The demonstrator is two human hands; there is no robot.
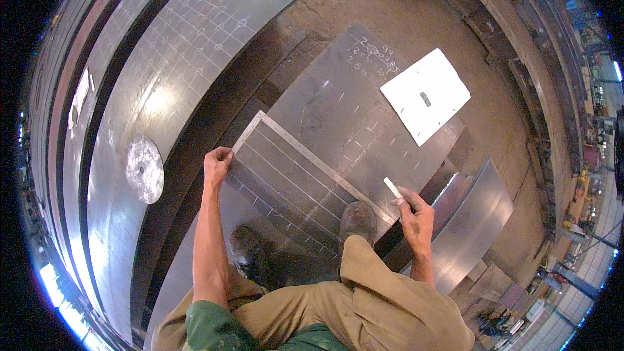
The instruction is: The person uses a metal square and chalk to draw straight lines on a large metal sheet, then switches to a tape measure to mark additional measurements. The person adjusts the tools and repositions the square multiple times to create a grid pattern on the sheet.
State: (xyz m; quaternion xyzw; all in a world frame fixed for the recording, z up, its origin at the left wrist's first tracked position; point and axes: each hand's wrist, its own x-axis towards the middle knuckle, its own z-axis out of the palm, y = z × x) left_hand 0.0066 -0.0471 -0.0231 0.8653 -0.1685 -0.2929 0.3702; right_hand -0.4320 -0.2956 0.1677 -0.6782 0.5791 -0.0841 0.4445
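Note:
A steel L-shaped square (309, 156) lies flat on a grey steel plate (305, 104) marked with thin white lines. My left hand (217, 165) pinches the end of the square's short arm at the plate's left edge. In my right hand (416, 218) is a white chalk stick (392, 187), held between thumb and fingers near the far end of the long arm. Its tip points up and left, and seems to be off the plate, though height is hard to tell. My right boot (357, 222) rests beside the long arm; my left boot (249, 250) stands on the left.
White paper sheets (442, 84) lie on the plate's right side with a small dark object (426, 99) on top. To the left, a large plate (188, 58) bears a chalked grid and a round pale disc (144, 168). Another steel piece (474, 221) sits at the right.

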